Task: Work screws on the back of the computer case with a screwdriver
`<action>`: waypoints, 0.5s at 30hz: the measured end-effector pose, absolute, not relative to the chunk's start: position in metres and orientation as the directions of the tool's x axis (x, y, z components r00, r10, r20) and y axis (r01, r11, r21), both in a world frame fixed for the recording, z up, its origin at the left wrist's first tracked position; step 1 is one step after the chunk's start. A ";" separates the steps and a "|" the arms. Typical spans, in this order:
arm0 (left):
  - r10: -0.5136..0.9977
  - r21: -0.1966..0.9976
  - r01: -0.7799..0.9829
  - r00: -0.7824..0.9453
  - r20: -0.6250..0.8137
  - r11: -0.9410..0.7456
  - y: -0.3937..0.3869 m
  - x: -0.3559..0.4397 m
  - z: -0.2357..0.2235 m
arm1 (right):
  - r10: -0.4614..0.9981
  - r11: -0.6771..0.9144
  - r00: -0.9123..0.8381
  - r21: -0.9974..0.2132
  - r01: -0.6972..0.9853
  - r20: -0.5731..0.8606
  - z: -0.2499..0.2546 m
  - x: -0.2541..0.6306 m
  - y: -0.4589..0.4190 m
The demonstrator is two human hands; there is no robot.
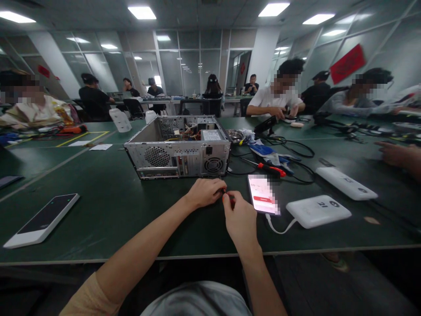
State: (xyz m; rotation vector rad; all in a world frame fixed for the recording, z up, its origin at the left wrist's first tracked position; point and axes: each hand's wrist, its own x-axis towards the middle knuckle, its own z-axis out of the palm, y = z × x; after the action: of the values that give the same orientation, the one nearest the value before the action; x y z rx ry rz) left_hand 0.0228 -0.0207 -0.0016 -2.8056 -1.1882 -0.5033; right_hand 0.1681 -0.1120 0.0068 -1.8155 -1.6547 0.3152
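My left hand [208, 193] is closed, its fingertips pinched together just in front of the computer case [158, 156]. Close beside it, my right hand [241, 215] is also closed, with thumb and forefinger around a small red and black thing [233, 202] mostly hidden by the fingers. Fingertips of both hands meet at a dark tip; its kind cannot be made out. The metal case lies with its top side uncovered and its rear panel toward me. Inside it show a power supply [211, 135] and wires. To the right lies a red and black screwdriver [271, 169].
Right of my hands are a lit phone [262, 193], a white power bank [317, 211] cabled to it, and another power bank [347, 182]. Behind lie blue-white gloves [266, 153], black cables and a metal bowl [235, 135]. A white device [42, 221] lies left. Another person's hand [396, 153] reaches in from the right.
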 end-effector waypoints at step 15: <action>0.666 0.012 0.694 0.687 0.290 -0.720 -0.023 0.021 -0.001 | 0.909 0.133 0.139 -0.589 0.797 0.392 -0.001 0.167 -0.109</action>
State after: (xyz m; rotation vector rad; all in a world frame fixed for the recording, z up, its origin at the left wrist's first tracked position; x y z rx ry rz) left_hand 0.0214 -0.0232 -0.0006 -2.7934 -1.1293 -0.4214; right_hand 0.1669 -0.1088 -0.0007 -1.6740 -1.6682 0.1917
